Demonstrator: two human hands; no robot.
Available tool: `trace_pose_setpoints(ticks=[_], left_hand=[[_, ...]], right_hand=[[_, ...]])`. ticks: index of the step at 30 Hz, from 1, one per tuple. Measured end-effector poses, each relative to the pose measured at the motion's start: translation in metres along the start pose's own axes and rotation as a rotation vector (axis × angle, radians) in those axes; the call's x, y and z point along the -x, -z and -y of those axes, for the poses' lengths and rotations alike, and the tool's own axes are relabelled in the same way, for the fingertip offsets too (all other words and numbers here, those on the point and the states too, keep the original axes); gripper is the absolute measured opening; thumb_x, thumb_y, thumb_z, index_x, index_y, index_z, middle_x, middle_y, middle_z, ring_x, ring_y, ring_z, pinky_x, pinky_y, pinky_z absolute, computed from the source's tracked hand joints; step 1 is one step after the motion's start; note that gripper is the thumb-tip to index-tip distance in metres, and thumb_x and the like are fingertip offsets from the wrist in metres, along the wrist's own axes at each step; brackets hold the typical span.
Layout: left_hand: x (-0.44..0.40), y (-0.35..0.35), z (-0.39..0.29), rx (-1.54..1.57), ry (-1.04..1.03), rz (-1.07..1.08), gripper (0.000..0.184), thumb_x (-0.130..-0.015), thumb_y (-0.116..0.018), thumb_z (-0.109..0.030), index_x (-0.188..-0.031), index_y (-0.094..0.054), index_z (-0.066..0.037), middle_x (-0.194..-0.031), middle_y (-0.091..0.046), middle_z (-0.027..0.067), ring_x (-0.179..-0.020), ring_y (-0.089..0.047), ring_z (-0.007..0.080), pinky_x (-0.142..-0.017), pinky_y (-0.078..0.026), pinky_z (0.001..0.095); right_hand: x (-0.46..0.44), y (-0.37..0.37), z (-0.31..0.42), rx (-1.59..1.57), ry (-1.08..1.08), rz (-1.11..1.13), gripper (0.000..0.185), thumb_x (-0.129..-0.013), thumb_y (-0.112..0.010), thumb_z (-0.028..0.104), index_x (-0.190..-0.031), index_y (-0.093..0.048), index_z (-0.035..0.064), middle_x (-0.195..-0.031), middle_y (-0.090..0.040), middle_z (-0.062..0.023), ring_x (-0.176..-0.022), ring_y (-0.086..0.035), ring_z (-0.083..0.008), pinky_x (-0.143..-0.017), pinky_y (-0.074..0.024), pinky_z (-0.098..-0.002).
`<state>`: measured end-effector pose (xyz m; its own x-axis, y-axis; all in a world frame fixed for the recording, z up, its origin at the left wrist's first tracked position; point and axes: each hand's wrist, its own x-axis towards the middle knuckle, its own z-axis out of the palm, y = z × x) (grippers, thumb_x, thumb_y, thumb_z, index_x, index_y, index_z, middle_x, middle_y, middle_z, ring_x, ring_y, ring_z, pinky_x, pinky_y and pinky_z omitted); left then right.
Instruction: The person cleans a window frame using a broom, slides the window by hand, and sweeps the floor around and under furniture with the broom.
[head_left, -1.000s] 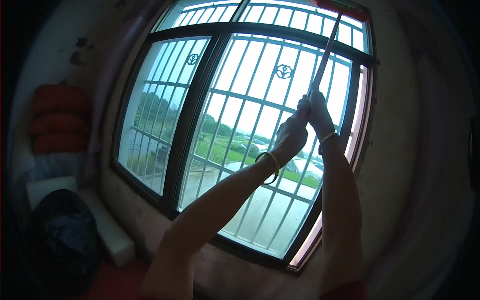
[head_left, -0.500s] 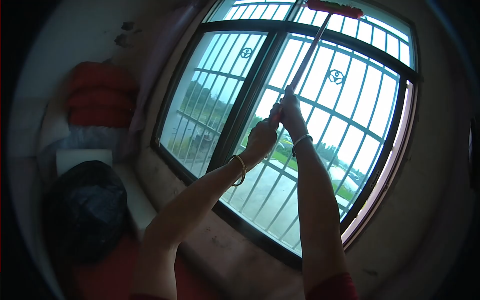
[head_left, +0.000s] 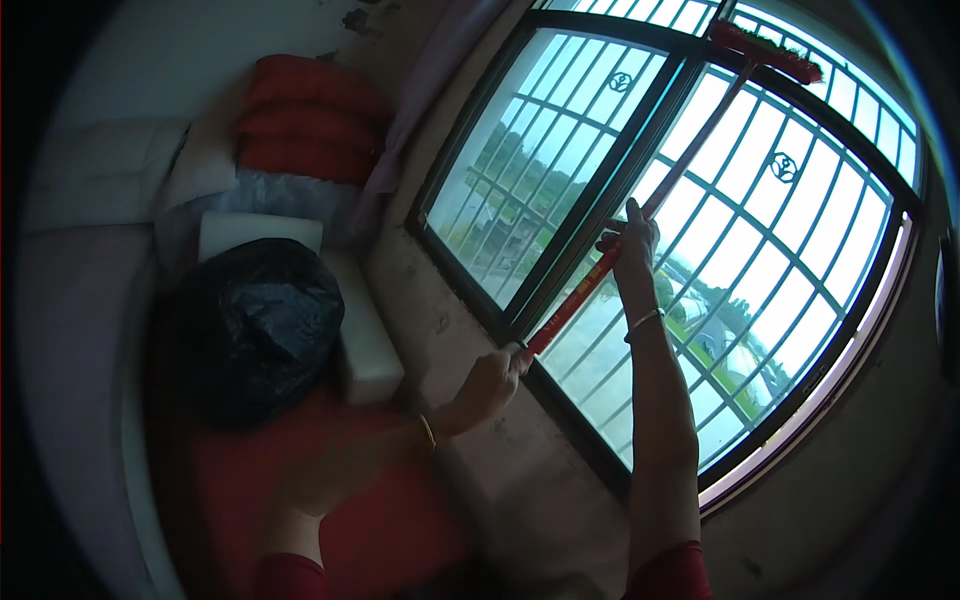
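Observation:
A broom (head_left: 690,150) with a long red handle slants up across the window (head_left: 600,240). Its red head (head_left: 765,52), edged with dark bristles, lies at the upper frame bar. My left hand (head_left: 490,388) is closed around the bottom end of the handle, near the lower window frame. Higher up, my right hand (head_left: 632,250) grips the handle midway, some of its fingers loosely bent. Both arms reach forward, with a bracelet at each wrist. Whether the bristles touch the frame or glass, I cannot tell.
Metal bars stand outside the glass. To the left are a black plastic bag (head_left: 265,330), a pale sofa (head_left: 90,260), a white armrest-like block (head_left: 365,350) and a red folded stack (head_left: 310,115). A light purple curtain (head_left: 440,80) hangs beside the window.
My left hand has slid down and left to the handle's end, so the hands are farther apart. The broom head sits lower against the window. The view has shifted left.

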<state>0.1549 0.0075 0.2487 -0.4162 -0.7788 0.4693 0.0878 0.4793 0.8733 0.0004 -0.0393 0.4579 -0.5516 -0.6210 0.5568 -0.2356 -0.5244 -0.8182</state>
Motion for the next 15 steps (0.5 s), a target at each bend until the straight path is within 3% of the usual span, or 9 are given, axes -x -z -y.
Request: trace_pose_setpoints(ticks=[1, 5, 7, 11, 13, 14, 15], left_hand=[[0.012, -0.021, 0.053, 0.038, -0.159, -0.015, 0.025, -0.090, -0.045, -0.021, -0.084, -0.055, 0.000, -0.059, -0.054, 0.0134, -0.057, -0.055, 0.0288, -0.059, -0.043, 0.0379], [0.061, -0.019, 0.069, 0.021, -0.045, 0.016, 0.025, -0.086, -0.053, -0.023, -0.097, -0.053, -0.001, -0.072, -0.058, 0.0145, -0.066, -0.057, 0.0293, -0.065, -0.045, 0.0379], [0.065, -0.009, 0.064, -0.472, -0.380, -0.338, 0.044, -0.083, -0.060, -0.024, -0.117, -0.042, -0.002, -0.101, -0.055, 0.0178, -0.092, -0.057, 0.0255, -0.079, -0.044, 0.0331], [0.066, -0.031, 0.108, -0.412, -0.233, -0.123, 0.055, -0.082, -0.063, -0.027, -0.122, -0.036, -0.002, -0.105, -0.049, 0.0149, -0.095, -0.052, 0.0232, -0.082, -0.043, 0.0347], [0.074, -0.051, 0.123, 0.075, 0.034, 0.150, 0.051, -0.085, -0.059, -0.033, -0.118, -0.038, 0.000, -0.088, -0.049, 0.0065, -0.078, -0.053, 0.0142, -0.069, -0.047, 0.0306], [0.077, -0.058, 0.131, 0.067, 0.057, 0.153, 0.051, -0.085, -0.059, -0.033, -0.118, -0.038, 0.000, -0.088, -0.049, 0.0065, -0.078, -0.053, 0.0142, -0.069, -0.047, 0.0306], [0.078, -0.066, 0.139, 0.305, 0.183, 0.180, 0.045, -0.087, -0.056, -0.035, -0.113, -0.042, -0.001, -0.081, -0.048, 0.0032, -0.071, -0.050, 0.0100, -0.061, -0.045, 0.0274]], right_hand=[[0.005, 0.008, -0.016, -0.058, -0.037, 0.025, 0.025, -0.084, -0.056, 0.023, -0.091, -0.040, 0.0058, -0.057, -0.044, -0.0037, -0.036, -0.044, -0.0129, -0.031, -0.0384, -0.0281], [0.037, 0.030, -0.083, -0.098, -0.045, 0.041, 0.021, -0.084, -0.056, 0.020, -0.088, -0.041, 0.0078, -0.053, -0.041, -0.0006, -0.034, -0.040, -0.0106, -0.028, -0.0336, -0.0262], [0.054, 0.033, -0.100, -0.092, -0.024, -0.043, 0.019, -0.083, -0.058, 0.019, -0.086, -0.042, 0.0084, -0.051, -0.038, 0.0017, -0.033, -0.036, -0.0093, -0.027, -0.0302, -0.0250], [0.100, 0.037, -0.125, -0.148, -0.143, -0.014, 0.020, -0.082, -0.060, 0.019, -0.085, -0.042, 0.0103, -0.052, -0.039, 0.0024, -0.035, -0.036, -0.0078, -0.030, -0.0300, -0.0237], [0.113, 0.038, -0.133, -0.199, -0.156, -0.031, 0.019, -0.081, -0.061, 0.018, -0.081, -0.044, 0.0090, -0.053, -0.041, 0.0014, -0.035, -0.036, -0.0084, -0.031, -0.0314, -0.0238], [0.111, 0.043, -0.141, -0.202, -0.136, -0.031, 0.019, -0.080, -0.061, 0.017, -0.080, -0.044, 0.0085, -0.053, -0.041, 0.0009, -0.035, -0.037, -0.0087, -0.031, -0.0322, -0.0239], [0.107, 0.048, -0.143, -0.147, -0.122, -0.054, 0.018, -0.080, -0.060, 0.016, -0.080, -0.044, 0.0081, -0.053, -0.041, 0.0004, -0.036, -0.037, -0.0090, -0.032, -0.0333, -0.0245]])
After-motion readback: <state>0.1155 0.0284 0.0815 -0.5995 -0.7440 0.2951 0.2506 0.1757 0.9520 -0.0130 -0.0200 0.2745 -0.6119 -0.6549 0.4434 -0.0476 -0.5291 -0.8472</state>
